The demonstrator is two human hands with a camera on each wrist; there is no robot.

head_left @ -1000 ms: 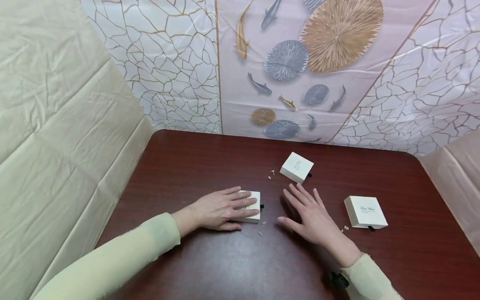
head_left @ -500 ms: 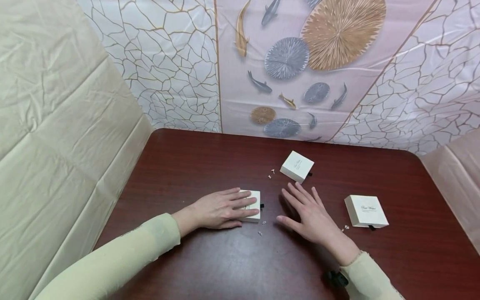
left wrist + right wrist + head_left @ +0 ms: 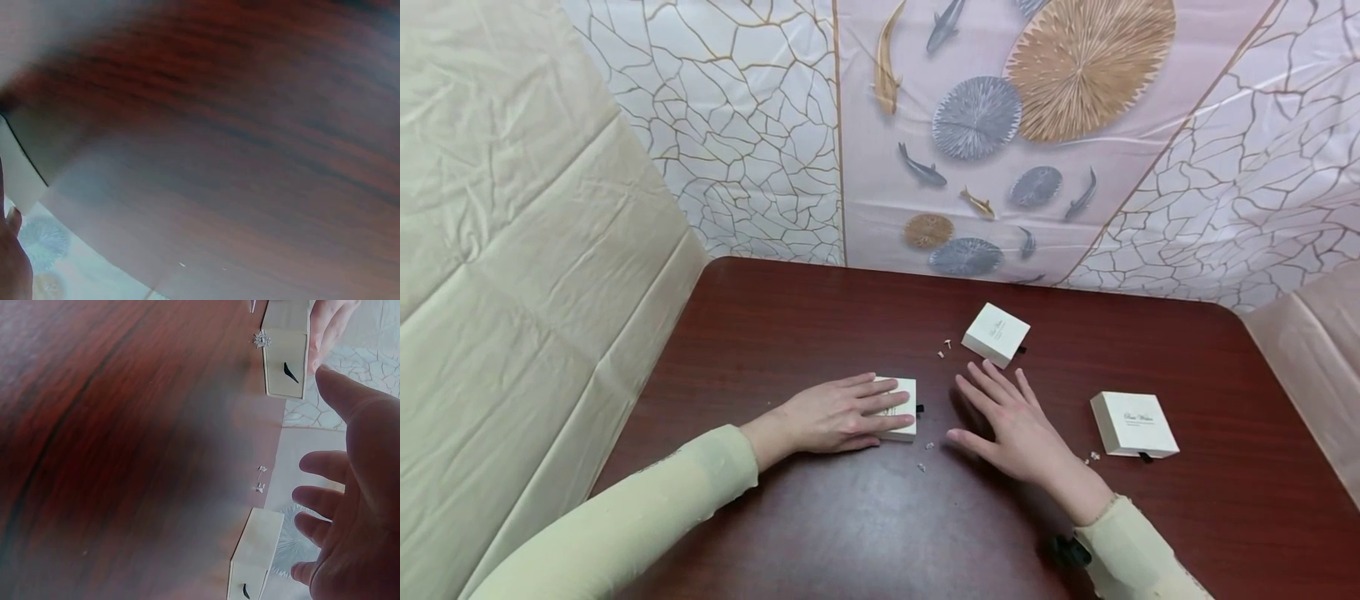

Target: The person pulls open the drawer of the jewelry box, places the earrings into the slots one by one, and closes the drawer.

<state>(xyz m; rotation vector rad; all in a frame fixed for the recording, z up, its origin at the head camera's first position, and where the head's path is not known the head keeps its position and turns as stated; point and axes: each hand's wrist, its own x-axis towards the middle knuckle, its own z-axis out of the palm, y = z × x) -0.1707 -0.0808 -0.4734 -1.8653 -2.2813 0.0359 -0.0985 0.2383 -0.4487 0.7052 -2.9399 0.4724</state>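
My left hand (image 3: 831, 417) rests with straight fingers on top of a small white drawer box (image 3: 901, 411), partly covering its printed lid. A black pull tab sticks out of the box's right side. Beside its front right corner lie two tiny sparkly earrings (image 3: 929, 446); one sparkly piece (image 3: 262, 339) appears larger in the right wrist view. My right hand (image 3: 1022, 433) is held over the table with fingers spread, holding nothing. Its fingertips are near a second white box (image 3: 996, 333). In the left wrist view only an edge of a hand (image 3: 14, 269) shows.
A third white box (image 3: 1137, 423) stands at the right, with small earrings (image 3: 1093, 457) by its lower left corner. Two small earring pieces (image 3: 944, 348) lie left of the back box. Patterned cloth (image 3: 775, 167) hangs behind the dark wooden table (image 3: 790, 308).
My left hand and the box under it have shifted slightly left. My right hand has also drifted a little left, its fingers still spread.
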